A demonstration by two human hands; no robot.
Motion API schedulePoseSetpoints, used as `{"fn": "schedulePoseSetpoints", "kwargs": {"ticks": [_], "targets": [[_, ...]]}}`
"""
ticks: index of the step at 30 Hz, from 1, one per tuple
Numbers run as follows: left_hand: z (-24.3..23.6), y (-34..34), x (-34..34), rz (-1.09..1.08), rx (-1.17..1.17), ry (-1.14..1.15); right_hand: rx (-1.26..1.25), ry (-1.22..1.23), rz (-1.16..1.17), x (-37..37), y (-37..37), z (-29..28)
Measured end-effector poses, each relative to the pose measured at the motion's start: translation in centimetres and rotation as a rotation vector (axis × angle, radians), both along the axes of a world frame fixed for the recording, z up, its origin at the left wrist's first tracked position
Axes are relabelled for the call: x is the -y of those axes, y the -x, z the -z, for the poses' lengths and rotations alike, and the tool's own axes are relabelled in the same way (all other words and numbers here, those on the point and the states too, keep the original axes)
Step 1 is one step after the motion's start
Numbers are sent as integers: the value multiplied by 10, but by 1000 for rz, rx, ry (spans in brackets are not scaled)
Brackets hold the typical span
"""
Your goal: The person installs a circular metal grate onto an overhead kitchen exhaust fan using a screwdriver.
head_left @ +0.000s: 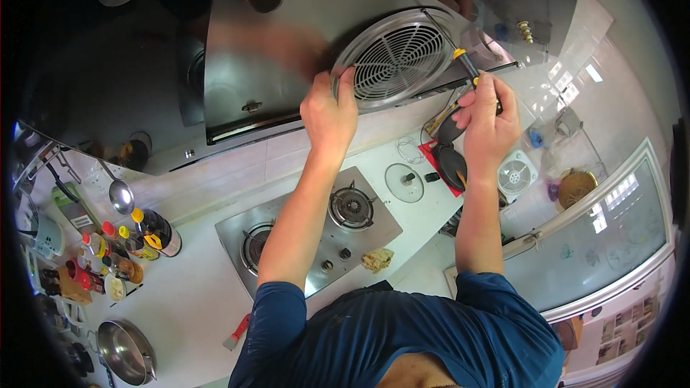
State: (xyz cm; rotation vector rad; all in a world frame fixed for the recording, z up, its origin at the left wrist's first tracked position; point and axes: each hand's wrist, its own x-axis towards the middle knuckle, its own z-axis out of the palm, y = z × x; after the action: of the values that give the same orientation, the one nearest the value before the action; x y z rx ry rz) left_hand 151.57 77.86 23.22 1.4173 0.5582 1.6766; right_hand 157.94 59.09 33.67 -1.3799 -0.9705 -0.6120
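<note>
At the far left, bottles [159, 233] stood crowded on the tabletop [183, 294], with a steel pan [123, 350] nearer the person. A red-handled scraper [240, 329] lay just left of the stove [386, 228]. Above the stove, the left hand [328, 111] was raised to the hood [241, 75], its grip pinching the lower-left rim of the round grille [397, 65], thumb across the front. The grille sat at the hood's underside, tilted in view.

It looked like thin metal: probably light and stiff, perhaps slick if greasy, and liable to bend at the narrow slats, so the solid outer rim seemed the best place to hold, ideally at opposite sides. On the right, the screwdriver [466, 65] slanted up to the grille's upper rim; whether its tip touched could not be told. The right hand [491, 115] had its grip closed around the handle, likely the surest hold. Beyond, a white fan [517, 172] stood lower down.
</note>
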Motion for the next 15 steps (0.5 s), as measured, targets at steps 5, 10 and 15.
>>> {"fn": "schedulePoseSetpoints", "kwargs": {"ticks": [5, 10, 15], "targets": [[22, -10, -1, 90, -100, 115, 71, 85, -16, 8, 3, -4], [26, -15, -1, 101, -114, 79, 859, 206, 367, 13, -7, -22], [24, -11, -1, 55, -239, 124, -375, 287, -212, 29, 2, -46]]}}
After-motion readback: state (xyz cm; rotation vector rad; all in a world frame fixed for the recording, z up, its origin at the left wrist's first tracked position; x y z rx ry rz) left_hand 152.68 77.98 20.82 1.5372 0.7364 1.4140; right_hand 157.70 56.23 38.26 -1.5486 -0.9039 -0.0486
